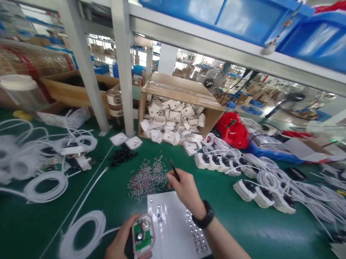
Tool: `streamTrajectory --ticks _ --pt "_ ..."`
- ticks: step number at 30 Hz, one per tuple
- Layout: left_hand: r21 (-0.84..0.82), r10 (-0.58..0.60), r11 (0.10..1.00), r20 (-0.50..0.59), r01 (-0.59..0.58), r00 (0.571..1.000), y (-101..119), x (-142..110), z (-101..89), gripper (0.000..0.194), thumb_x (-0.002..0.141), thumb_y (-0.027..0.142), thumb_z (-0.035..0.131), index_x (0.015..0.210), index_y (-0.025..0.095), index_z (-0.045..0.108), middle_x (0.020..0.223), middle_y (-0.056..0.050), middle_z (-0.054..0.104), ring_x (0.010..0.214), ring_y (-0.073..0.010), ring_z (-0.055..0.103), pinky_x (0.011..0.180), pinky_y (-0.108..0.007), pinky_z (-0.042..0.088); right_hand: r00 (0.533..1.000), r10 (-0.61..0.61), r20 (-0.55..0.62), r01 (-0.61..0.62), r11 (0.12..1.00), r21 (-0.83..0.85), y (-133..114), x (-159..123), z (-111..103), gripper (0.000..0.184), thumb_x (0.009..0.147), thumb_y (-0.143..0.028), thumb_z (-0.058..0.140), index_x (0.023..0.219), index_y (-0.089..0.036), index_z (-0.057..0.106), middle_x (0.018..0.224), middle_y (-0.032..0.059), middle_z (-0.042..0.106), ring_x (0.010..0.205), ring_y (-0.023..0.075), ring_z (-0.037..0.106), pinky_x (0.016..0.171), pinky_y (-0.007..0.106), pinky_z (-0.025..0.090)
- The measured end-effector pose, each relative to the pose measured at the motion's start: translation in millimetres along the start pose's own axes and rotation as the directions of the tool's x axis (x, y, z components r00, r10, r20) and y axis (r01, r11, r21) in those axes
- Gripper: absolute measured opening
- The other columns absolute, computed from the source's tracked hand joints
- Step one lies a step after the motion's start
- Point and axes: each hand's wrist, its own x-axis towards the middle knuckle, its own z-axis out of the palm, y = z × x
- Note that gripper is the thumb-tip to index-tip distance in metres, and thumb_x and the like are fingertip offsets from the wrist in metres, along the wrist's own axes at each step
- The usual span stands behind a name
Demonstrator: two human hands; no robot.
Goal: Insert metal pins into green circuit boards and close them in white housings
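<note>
At the bottom, my left hand (121,246) is closed around a small housing with a green circuit board (143,236) facing up inside it. A white cable (111,230) runs from behind that hand to a coil (82,236) on the left. My right hand (184,189), with a black band on the wrist, grips a slim black pen-like tool (174,170); its exact kind is unclear. Just left of the right fingers lies a pile of small metal screws (146,177). Beneath the right wrist, a white sheet (173,237) carries rows of small shiny parts (196,232).
A carton (176,83) of white plastic covers (175,116) stands at the back. Small black parts (122,155) lie before it. Finished-looking white units (247,189) with coiled cables fill the right side. Cable coils (47,186) lie left. Metal posts (123,66) and a shelf with blue bins (207,8) rise ahead.
</note>
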Motion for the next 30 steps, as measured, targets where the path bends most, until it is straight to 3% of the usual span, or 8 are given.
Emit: streamTrajectory --ticks 5,11,16,18,22,24,26,30 --pt "-0.019 0.004 1.0 0.05 -0.003 0.999 -4 5 -4.9 0.069 0.049 0.013 0.07 0.116 0.026 0.059 0.115 -0.001 0.067 0.106 -0.0263 0.063 0.094 -0.031 0.05 0.934 -0.333 0.132 0.355 0.817 -0.454 -42 114 48 0.044 0.089 -0.009 0.038 0.126 -0.028 0.052 0.135 0.0081 0.049 0.091 0.0178 0.062 0.08 0.031 0.048" --pt "-0.015 0.04 0.999 0.146 -0.039 0.988 -9 7 -10.5 0.074 0.047 0.016 0.078 0.118 0.026 0.059 0.117 -0.006 0.066 0.108 -0.0308 0.061 0.095 -0.038 0.05 0.94 -0.297 0.168 0.341 0.828 -0.446 -55 161 74 0.025 0.09 -0.014 0.042 0.093 -0.017 0.067 0.126 0.0112 0.052 0.087 0.0179 0.062 0.078 0.031 0.048" --pt "-0.046 -0.011 0.999 0.111 0.016 0.994 3 6 -13.3 0.068 0.055 0.02 0.078 0.119 0.021 0.058 0.119 -0.01 0.064 0.11 -0.0308 0.06 0.098 -0.041 0.047 0.976 -0.208 -0.068 0.179 0.936 -0.303 -15 88 27 0.019 0.093 -0.026 0.042 0.093 -0.016 0.058 0.093 0.008 0.059 0.082 0.0159 0.058 0.072 0.027 0.048" --pt "-0.077 -0.039 0.996 0.106 0.048 0.994 8 7 -14.8 0.065 0.058 0.023 0.077 0.119 0.02 0.057 0.121 -0.011 0.062 0.113 -0.0307 0.058 0.1 -0.044 0.045 0.988 -0.006 -0.155 0.013 0.999 0.045 10 32 6 0.022 0.092 -0.037 0.043 0.088 -0.018 0.052 0.066 -0.0014 0.051 0.052 0.0101 0.046 0.048 0.021 0.04" --pt "-0.189 -0.049 0.979 0.123 0.072 0.991 14 7 -16.5 0.064 0.062 0.026 0.076 0.121 0.02 0.051 0.125 -0.011 0.058 0.115 -0.0289 0.057 0.102 -0.045 0.042 0.889 0.446 0.1 -0.383 0.608 0.695 52 -84 -10 0.041 0.07 -0.055 0.067 0.076 -0.022 0.044 0.048 -0.0139 0.021 0.037 0.0043 0.012 0.033 0.017 0.014" --pt "-0.221 -0.048 0.972 0.139 0.079 0.989 15 6 -17.0 0.064 0.063 0.027 0.077 0.121 0.02 0.05 0.124 -0.011 0.058 0.112 -0.0277 0.058 0.101 -0.043 0.044 0.839 0.524 0.15 -0.483 0.589 0.648 68 -125 -13 0.043 0.067 -0.057 0.069 0.07 -0.021 0.046 0.046 -0.0118 0.028 0.036 0.0038 0.014 0.032 0.018 0.015" --pt "-0.234 -0.055 0.968 0.141 0.087 0.989 16 4 -17.2 0.066 0.063 0.029 0.077 0.121 0.02 0.048 0.123 -0.011 0.057 0.111 -0.0271 0.058 0.098 -0.042 0.046 0.838 0.54 0.07 -0.514 0.741 0.432 80 -151 -20 0.039 0.069 -0.056 0.066 0.066 -0.018 0.054 0.05 -0.0041 0.046 0.037 0.0071 0.031 0.036 0.021 0.028" --pt "-0.244 -0.041 0.967 0.153 0.078 0.987 14 1 -16.7 0.071 0.064 0.03 0.078 0.125 0.02 0.043 0.126 -0.012 0.054 0.113 -0.0269 0.056 0.1 -0.042 0.045 0.934 0.319 -0.161 -0.348 0.914 -0.209 87 -163 -42 0.033 0.071 -0.042 0.065 0.095 -0.018 0.067 0.085 0.0082 0.066 0.074 0.0243 0.062 0.069 0.036 0.05"
